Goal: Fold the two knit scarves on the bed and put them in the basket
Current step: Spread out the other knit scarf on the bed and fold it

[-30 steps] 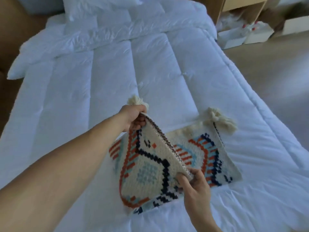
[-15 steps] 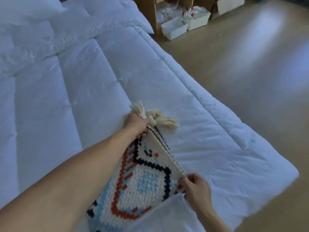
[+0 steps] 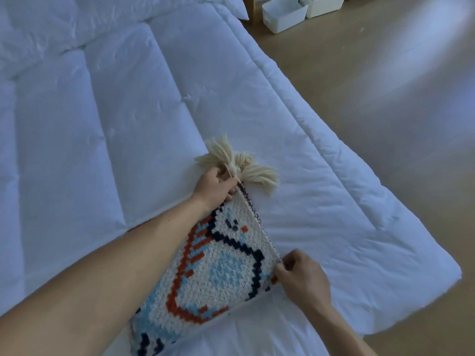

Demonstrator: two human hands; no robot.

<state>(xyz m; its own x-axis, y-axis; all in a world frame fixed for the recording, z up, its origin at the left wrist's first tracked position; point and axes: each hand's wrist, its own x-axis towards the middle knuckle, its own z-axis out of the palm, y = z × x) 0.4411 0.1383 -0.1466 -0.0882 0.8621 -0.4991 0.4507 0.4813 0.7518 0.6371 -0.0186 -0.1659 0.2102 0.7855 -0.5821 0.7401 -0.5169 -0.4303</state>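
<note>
A cream knit scarf (image 3: 218,273) with orange, navy and light blue patterning lies folded over on the white quilted bed (image 3: 115,124). Its cream tassels (image 3: 239,165) stick out at the far corner. My left hand (image 3: 216,187) pinches the far corner of the folded edge just below the tassels. My right hand (image 3: 300,276) pinches the near corner of the same edge. My left forearm covers part of the scarf. A second scarf and a basket are not in view.
The bed's right edge and near right corner (image 3: 437,273) run diagonally beside the wooden floor (image 3: 385,98). Two white plastic bins (image 3: 285,12) sit on the floor at the top, next to a wooden furniture leg.
The raised half of the scarf has been brought down over the other half, so both tassels now lie together. The view has swung right toward the bed edge and floor.
</note>
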